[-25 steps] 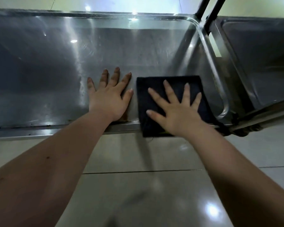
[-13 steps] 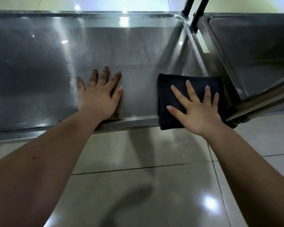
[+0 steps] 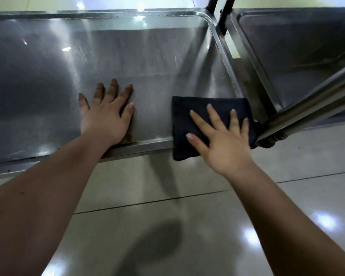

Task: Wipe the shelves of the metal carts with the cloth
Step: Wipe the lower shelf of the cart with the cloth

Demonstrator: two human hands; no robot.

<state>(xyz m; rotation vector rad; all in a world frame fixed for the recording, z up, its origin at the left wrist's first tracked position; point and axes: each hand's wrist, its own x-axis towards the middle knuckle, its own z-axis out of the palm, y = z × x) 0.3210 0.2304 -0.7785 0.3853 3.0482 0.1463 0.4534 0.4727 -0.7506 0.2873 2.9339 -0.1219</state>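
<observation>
On low cart shelf (image 3: 147, 62), right hand (image 3: 221, 140) lies flat, fingers spread, pressing dark cloth (image 3: 193, 116) at near right corner, so cloth rubs metal. Left hand (image 3: 106, 114) flat on bare shelf, holding nothing, likely steadying body. Second cart (image 3: 299, 48) waits beside.

Commercial service area: stainless carts (image 3: 147, 56) on glossy tiled floor (image 3: 137, 176).
</observation>
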